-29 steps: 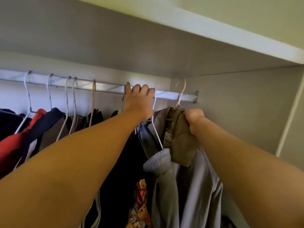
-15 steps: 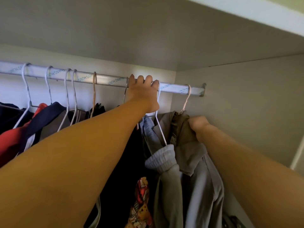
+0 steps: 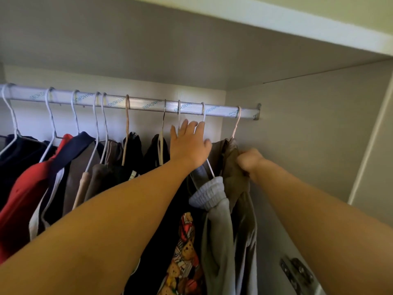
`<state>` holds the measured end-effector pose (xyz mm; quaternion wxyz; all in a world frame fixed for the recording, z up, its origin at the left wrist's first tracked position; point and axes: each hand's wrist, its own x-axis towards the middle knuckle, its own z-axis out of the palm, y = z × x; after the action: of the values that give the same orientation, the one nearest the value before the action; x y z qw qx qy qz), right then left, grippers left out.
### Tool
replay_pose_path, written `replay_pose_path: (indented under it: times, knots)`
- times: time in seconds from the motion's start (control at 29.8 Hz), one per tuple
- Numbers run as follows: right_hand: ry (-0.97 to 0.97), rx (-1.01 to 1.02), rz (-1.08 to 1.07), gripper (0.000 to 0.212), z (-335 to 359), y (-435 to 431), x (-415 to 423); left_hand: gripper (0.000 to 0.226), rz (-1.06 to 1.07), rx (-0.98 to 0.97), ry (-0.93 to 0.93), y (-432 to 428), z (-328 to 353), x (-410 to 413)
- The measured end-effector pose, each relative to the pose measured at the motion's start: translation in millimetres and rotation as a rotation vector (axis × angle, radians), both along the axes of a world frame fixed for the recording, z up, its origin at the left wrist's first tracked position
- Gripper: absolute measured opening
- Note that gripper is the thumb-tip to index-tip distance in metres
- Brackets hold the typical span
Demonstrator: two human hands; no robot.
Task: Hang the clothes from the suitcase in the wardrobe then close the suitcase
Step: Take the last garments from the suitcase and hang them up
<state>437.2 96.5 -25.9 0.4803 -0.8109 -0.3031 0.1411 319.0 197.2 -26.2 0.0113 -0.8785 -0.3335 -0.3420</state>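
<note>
Overhead, the rail [image 3: 144, 104] spans the wardrobe [image 3: 148, 39] from left to right and carries a row of hangers. I read my left hand [image 3: 189, 145] as raised just below the rail, fingers straight and spread, gripping nothing; its fingertips lie against the necks of two white hangers [image 3: 203, 116]. My right hand [image 3: 249, 161] is clenched on a fold of the brown garment [image 3: 230, 167]. That garment hangs from a pink hanger [image 3: 237, 122] at the rail's right end, beside the bracket [image 3: 257, 111] and near the side wall [image 3: 308, 135]. Just left of it hangs a grey garment [image 3: 217, 231], its ribbed cuff [image 3: 209, 194] folded over the hanger wire. A bear-print cloth [image 3: 185, 248] shows lower down, between my forearms. Further left hang dark and navy clothes and a red garment [image 3: 23, 188]. A metal hinge [image 3: 297, 273] sits low on the right.
</note>
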Motion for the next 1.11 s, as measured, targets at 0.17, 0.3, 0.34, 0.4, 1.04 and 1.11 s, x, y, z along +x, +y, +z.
replay_pose_path:
  times: [0.17, 0.3, 0.34, 0.4, 1.04, 1.11]
  knots:
    - [-0.090, -0.077, -0.035, 0.030, -4, -7, -10, 0.075, -0.080, -0.079, 0.259, -9, -6, -12]
    - [-0.175, -0.129, -0.076, 0.036, -9, -21, -22, 0.063, -0.106, -0.170, 0.260, -17, -17, -17]
    - [-0.188, -0.139, -0.082, 0.036, -11, -25, -26, 0.061, -0.098, -0.153, 0.251, -21, -19, -17]
    - [-0.206, -0.132, -0.119, 0.037, -16, -36, -35, 0.058, -0.095, -0.145, 0.231, -30, -23, -20]
    - [-0.135, -0.009, 0.037, 0.026, -53, -178, -177, 0.036, 0.001, -0.149, -0.032, -179, -57, -166]
    - [-0.148, -0.010, 0.077, 0.014, -59, -196, -198, 0.036, 0.027, -0.162, -0.020, -200, -64, -194]
